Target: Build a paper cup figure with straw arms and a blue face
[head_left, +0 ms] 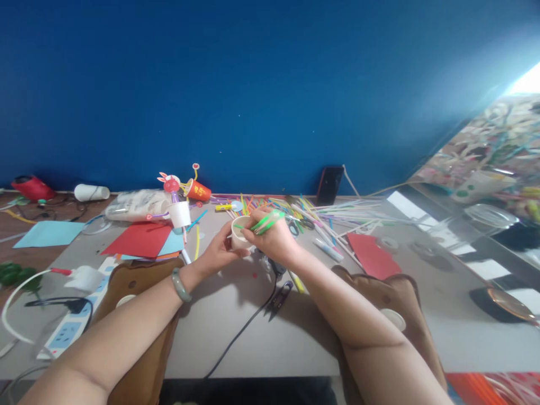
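Over the middle of the grey table, my left hand [221, 247] is closed round the side of a white paper cup [241, 237], whose open mouth tilts toward me. A jade-coloured bangle [181, 286] is on the left wrist. My right hand [274, 233] holds a bundle of bright green strips [268, 222] at the cup's rim, and one thin green end reaches into the cup. The fingertips of the right hand are partly hidden at the rim. Below the hands lie a black cable [248, 323] and dark thread snips [280, 301].
Colourful sticks [270, 202] lie scattered behind the hands. A decorated white cup [180, 214] and red paper [137, 241] are at the left, near a power strip [63, 334]. A phone [329, 185] leans on the blue wall. Brown cushions [141, 292] flank the work area.
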A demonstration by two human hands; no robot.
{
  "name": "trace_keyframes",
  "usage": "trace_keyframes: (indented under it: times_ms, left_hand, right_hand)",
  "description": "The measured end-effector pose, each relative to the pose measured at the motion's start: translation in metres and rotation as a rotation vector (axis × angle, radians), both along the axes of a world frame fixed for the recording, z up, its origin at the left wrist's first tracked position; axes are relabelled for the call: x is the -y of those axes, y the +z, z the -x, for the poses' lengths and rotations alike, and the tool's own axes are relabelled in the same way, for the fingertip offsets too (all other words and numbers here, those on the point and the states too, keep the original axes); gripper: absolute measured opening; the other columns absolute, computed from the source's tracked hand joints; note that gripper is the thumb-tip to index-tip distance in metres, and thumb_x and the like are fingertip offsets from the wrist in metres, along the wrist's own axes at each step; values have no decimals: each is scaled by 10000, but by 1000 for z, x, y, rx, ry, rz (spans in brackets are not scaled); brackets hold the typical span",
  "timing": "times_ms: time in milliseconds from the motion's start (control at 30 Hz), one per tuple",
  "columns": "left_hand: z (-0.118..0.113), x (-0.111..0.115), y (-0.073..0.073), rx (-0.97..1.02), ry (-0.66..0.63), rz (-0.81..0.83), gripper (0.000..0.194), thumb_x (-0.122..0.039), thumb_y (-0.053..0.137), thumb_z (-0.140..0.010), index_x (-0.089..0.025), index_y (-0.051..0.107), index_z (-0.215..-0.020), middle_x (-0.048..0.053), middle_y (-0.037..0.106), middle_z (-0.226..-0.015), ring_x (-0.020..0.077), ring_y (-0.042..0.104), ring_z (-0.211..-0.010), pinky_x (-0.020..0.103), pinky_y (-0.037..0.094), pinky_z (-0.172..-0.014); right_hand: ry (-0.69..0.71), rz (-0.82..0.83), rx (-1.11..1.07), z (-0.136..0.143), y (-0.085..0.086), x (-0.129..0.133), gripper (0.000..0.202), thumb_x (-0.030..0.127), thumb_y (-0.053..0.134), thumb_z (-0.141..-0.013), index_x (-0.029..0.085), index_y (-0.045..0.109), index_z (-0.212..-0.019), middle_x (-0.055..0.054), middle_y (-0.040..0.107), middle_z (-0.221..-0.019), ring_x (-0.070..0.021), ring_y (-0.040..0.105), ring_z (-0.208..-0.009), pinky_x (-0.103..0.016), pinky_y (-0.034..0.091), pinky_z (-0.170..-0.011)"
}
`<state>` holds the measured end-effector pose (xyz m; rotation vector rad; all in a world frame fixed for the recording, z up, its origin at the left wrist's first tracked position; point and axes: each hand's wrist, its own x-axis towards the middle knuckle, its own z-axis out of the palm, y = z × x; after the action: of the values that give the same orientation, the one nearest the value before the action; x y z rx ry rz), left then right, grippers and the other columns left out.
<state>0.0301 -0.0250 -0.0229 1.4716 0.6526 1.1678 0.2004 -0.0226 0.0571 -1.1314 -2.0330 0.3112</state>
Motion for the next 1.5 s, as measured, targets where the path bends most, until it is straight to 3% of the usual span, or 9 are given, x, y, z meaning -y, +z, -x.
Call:
trace_keyframes:
  times_ms: [233, 533, 767, 967, 1500]
  left_hand:
    - [2, 2, 0, -77, 37, -36, 750, -356, 837, -741, -235, 493, -1396, 124, 587, -1378, 325, 593, -1219, 440, 504, -998]
    - [6, 0, -2, -282, 131, -255, 624, -354, 768, -810, -197, 542, -1370, 130, 619, -1352, 351, 543, -1286, 487, 436, -1077]
    - [7, -2, 1, -256, 141, -287, 686, -348, 737, -842, -215, 449, -1451, 135, 547, -1444, 334, 511, -1336, 480, 406, -1121]
    - [8, -3, -2, -272, 156, -346, 676, -339, 736, -844, -207, 464, -1449, 142, 538, -1454, 336, 487, -1362, 493, 372, -1152]
    - [4, 7, 6, -308, 199, -368, 677, -357, 693, -874, -236, 430, -1486, 140, 523, -1455, 338, 465, -1378, 514, 363, -1152]
  right_hand:
    - [2, -5, 19, 0, -4, -2, 189, 158, 689, -732, 213, 539, -631, 19, 566, -613, -165, 551, -707, -291, 432, -727]
    - [17, 6, 24, 3, -6, -1, 204, 113, 693, -718, 210, 555, -603, 27, 596, -620, -150, 539, -687, -301, 440, -791]
    - [-7, -50, -78, 8, -9, 0, 219, 149, 693, -744, 224, 514, -643, 1, 649, -678, -204, 590, -822, -355, 456, -860]
    - [-2, -39, -46, 7, -11, -2, 232, 135, 693, -744, 225, 522, -615, 24, 616, -615, -180, 575, -740, -354, 457, -866]
    - [32, -25, -142, 10, -9, 4, 258, 105, 662, -741, 234, 496, -592, 11, 661, -646, -202, 617, -779, -382, 456, -911]
